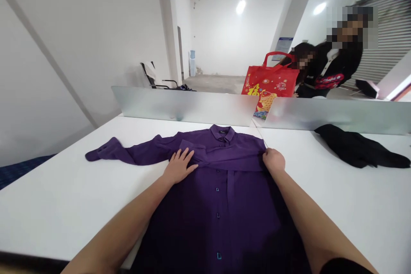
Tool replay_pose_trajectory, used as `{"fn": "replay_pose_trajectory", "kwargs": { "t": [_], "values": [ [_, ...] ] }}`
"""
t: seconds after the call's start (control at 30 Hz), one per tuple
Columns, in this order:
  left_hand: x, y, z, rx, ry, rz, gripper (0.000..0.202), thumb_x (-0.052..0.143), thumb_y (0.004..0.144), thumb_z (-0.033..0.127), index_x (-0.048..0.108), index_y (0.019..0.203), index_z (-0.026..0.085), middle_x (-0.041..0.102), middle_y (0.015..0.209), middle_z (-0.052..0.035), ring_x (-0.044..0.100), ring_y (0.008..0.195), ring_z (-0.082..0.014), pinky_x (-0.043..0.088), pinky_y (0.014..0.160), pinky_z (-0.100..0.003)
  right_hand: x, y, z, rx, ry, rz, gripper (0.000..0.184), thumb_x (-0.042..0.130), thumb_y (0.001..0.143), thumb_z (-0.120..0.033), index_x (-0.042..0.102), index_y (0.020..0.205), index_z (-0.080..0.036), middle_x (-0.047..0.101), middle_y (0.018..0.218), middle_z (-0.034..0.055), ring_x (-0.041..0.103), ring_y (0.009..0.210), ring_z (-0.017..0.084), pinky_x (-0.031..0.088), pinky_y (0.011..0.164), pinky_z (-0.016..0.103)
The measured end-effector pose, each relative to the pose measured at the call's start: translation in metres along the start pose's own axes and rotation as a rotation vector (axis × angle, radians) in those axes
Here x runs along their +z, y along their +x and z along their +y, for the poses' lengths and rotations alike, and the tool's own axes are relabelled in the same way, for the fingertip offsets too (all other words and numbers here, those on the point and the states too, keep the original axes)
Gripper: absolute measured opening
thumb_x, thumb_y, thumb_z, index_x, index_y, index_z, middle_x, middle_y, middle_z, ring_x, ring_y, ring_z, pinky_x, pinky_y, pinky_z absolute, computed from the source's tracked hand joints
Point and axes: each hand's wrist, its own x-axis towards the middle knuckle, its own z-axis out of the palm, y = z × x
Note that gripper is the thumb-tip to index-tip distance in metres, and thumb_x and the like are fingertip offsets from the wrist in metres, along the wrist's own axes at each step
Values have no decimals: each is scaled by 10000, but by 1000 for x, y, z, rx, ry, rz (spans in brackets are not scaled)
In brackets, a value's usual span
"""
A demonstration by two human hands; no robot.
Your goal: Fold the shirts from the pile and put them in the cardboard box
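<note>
A purple button-up shirt (199,205) lies front up on the white table (77,205), its collar at the far side. One sleeve is folded across the chest, while the other stretches out flat to the left. My left hand (180,166) rests with fingers spread on the folded sleeve near its cuff. At the shirt's right edge, below the shoulder, my right hand (274,160) is closed on the fabric where the sleeve folds over. Its fingertips are partly hidden. The shirt's lower part runs toward me, out of the frame.
A black garment (359,145) lies at the table's right. Along the back edge runs a frosted low divider (186,105). Behind it stand a red gift bag (269,79) and two people (340,64). A chair (157,79) stands at the back left.
</note>
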Motion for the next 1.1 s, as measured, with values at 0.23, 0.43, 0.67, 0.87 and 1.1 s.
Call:
{"fn": "replay_pose_trajectory", "kwargs": {
  "t": [0.23, 0.43, 0.67, 0.87, 1.1],
  "values": [
    [-17, 5, -1, -15, -72, -14, 608, 283, 966, 601, 403, 1471, 284, 337, 1567, -55, 267, 1435, -349, 267, 1136, -551, -4, -5, -1, 60, 14, 89, 401, 331, 914, -187, 674, 1095, -82, 660, 1082, 224, 640, 997, 324, 478, 819, 443],
    [-24, 11, 17, 85, -12, 41, 608, 332, 945, 624, 424, 1457, 308, 320, 1575, -39, 199, 1453, -371, 175, 1154, -608, 21, -6, -9, -341, 59, 87, 553, 254, 975, -499, 433, 1433, -247, 444, 1476, 118, 368, 1364, 301, 311, 1061, 588],
    [-25, 4, 20, -120, -101, 150, 696, 350, 896, 704, 533, 1338, 199, 526, 1402, -129, 430, 1308, -374, 302, 1102, -551, 42, 4, 7, -88, 68, 53, 743, 177, 922, -652, 443, 1422, -170, 441, 1451, 192, 356, 1348, 362, 221, 1040, 705],
    [-58, -26, -76, -813, -13, 489, 472, 494, 903, 452, 496, 1234, 115, 573, 1217, -193, 537, 1151, -336, 457, 934, -461, 31, -28, -10, -229, 84, 110, 604, 199, 965, -531, 502, 1344, -171, 473, 1429, 172, 372, 1345, 327, 248, 1049, 681],
    [-74, -42, -169, -1157, -103, 376, 522, 658, 797, 260, 486, 1204, -17, 582, 1152, -314, 575, 1116, -415, 499, 843, -520, 29, -57, -27, -481, 103, 191, 509, 338, 977, -435, 447, 1429, -227, 395, 1524, 117, 257, 1437, 309, 161, 1130, 633]
  ]
}}
